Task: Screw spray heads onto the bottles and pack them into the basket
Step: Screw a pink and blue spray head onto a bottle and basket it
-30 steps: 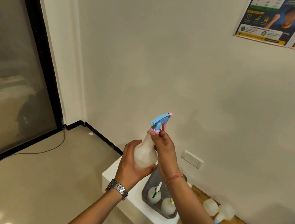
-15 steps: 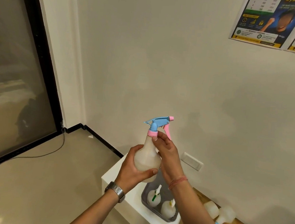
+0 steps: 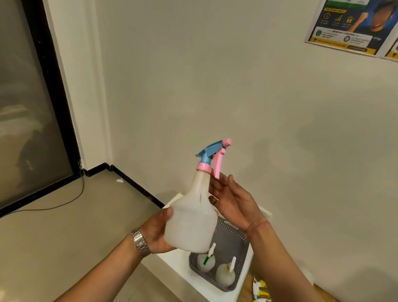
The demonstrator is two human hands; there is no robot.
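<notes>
I hold a translucent white bottle [image 3: 191,221] upright in front of me, with my left hand [image 3: 159,233] wrapped around its base. A blue and pink spray head [image 3: 213,156] sits on its neck. Just right of the neck, my right hand [image 3: 234,202] has its fingers spread and its palm close to the bottle's shoulder. Below, a grey perforated basket [image 3: 232,239] rests on a white ledge [image 3: 215,300] and holds two bottles with spray heads, one green-and-white [image 3: 206,261], one yellow-and-white [image 3: 225,273].
Loose yellow and white spray heads [image 3: 261,294] lie on a wooden surface [image 3: 246,297] right of the basket. A wall stands close behind. A dark glass door [image 3: 17,112] and a floor cable [image 3: 46,208] are to the left.
My right hand has let go of the pink collar and opened beside the bottle. The spray head has turned so its pink trigger faces right. The bottle sits a little lower.
</notes>
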